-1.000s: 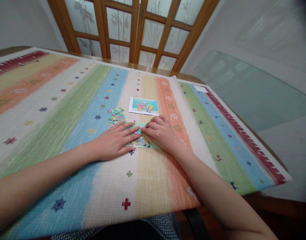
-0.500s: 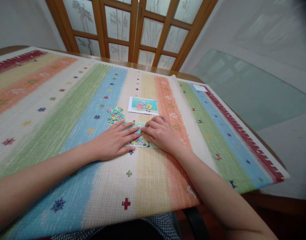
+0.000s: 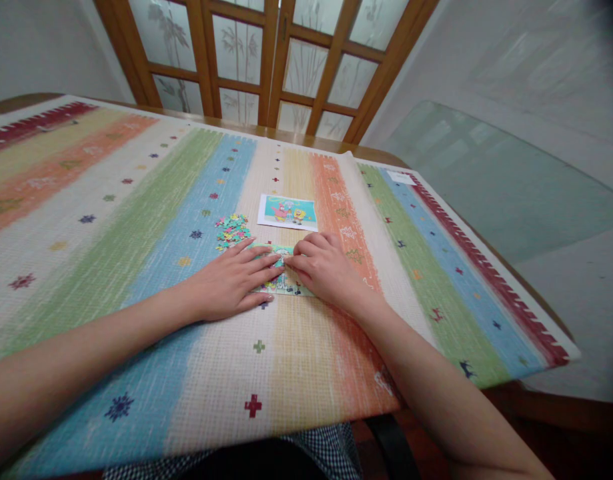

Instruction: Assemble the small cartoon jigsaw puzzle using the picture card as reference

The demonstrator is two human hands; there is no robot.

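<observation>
A small, partly built jigsaw puzzle (image 3: 285,283) lies on the striped mat (image 3: 136,220) in front of me. My left hand (image 3: 231,279) rests flat on its left side, fingers stretched out across the pieces. My right hand (image 3: 326,267) covers its right side, fingers curled down with the tips pressing on the puzzle's upper edge. The fingertips of both hands nearly meet over the puzzle. A heap of loose puzzle pieces (image 3: 232,229) sits just beyond my left hand. A reference picture card (image 3: 288,212) lies beyond the puzzle.
The mat covers a wooden table (image 3: 306,139); its right edge (image 3: 486,267) drops off near a glass panel (image 3: 496,180). A wooden-framed glass door (image 3: 266,60) stands behind the table. A small white label (image 3: 401,177) sits on the mat's far right.
Both hands stay on the puzzle; only the fingertips shift slightly. The view moved a little.
</observation>
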